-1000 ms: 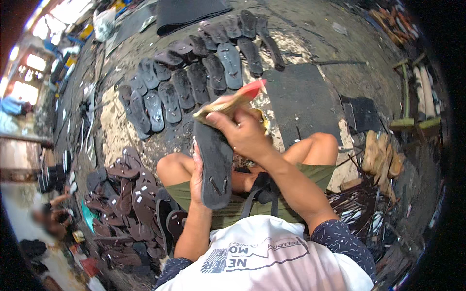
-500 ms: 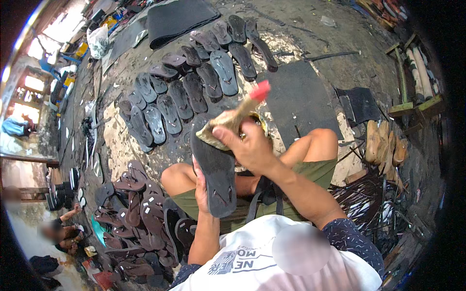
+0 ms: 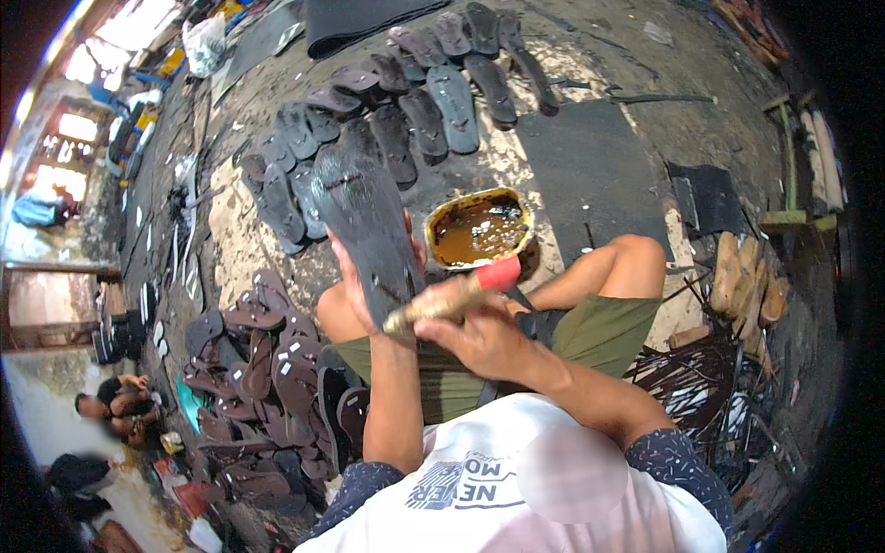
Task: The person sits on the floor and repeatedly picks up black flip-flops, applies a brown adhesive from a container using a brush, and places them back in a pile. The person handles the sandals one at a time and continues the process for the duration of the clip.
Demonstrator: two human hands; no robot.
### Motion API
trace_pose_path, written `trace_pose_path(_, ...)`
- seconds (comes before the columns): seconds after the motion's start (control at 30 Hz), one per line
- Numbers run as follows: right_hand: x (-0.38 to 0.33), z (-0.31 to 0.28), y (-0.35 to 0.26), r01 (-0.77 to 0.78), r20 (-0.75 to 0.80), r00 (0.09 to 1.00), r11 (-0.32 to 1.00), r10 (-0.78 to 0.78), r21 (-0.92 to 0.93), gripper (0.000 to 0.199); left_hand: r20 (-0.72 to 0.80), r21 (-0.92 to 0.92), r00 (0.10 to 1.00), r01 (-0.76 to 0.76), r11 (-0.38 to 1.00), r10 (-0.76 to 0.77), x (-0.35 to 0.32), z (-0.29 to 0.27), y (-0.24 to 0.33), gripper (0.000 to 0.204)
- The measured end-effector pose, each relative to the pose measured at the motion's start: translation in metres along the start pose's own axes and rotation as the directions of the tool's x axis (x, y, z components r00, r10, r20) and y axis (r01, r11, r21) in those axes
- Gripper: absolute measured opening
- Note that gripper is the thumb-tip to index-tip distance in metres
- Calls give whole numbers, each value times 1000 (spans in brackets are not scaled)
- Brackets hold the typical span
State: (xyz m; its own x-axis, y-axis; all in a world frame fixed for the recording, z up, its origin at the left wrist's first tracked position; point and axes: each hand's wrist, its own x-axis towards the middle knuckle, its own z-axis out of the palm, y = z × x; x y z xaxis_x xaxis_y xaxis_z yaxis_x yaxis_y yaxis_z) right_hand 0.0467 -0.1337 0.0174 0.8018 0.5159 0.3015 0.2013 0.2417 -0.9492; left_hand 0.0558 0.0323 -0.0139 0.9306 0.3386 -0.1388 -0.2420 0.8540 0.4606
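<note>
Fingers wrapped round its edges, my left hand (image 3: 348,276) holds up a dark flip-flop sole (image 3: 364,217), its far part shiny as if wet. My right hand (image 3: 493,339) is closed on a brush (image 3: 456,295) with a pale shaft and a red end. The brush's tip meets or lies just over the sole's near end; I cannot tell which. Beyond the right hand stands a yellowish tub (image 3: 430,232) holding glossy brown liquid. Rows of similar dark soles (image 3: 392,147) lie on the floor past my left hand.
Brown flip-flops (image 3: 272,369) are heaped at my left. A black rubber sheet (image 3: 590,175) lies beyond my right knee, with wooden foot forms (image 3: 736,276) and dark strips (image 3: 691,382) farther right. Another person (image 3: 124,405) sits at the far left.
The brush has moved from the sole's far end down to its near end. The sole has shifted up and left and looks shinier. The tub, mostly hidden before, now shows.
</note>
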Motion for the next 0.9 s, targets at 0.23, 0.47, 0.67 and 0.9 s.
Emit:
trace_pose_path(0.23,41,-17,10,408,76,913,886,-401,-222,21,249,-69,968,21,997,-3,21,-5,-12,55)
trace_pose_path(0.47,87,-15,51,298,111,954,865,-277,-403,26,250,-295,960,200,934,-126,6,15,-6,56)
trace_pose_path(0.67,26,-53,26,-326,-198,925,945,324,26,25,-96,8,963,253,967,-251,120,-102,76,57)
trace_pose_path(0.9,43,-78,7,-164,-410,910,963,64,-214,29,-728,217,656,-56,975,200,187,-197,179,65)
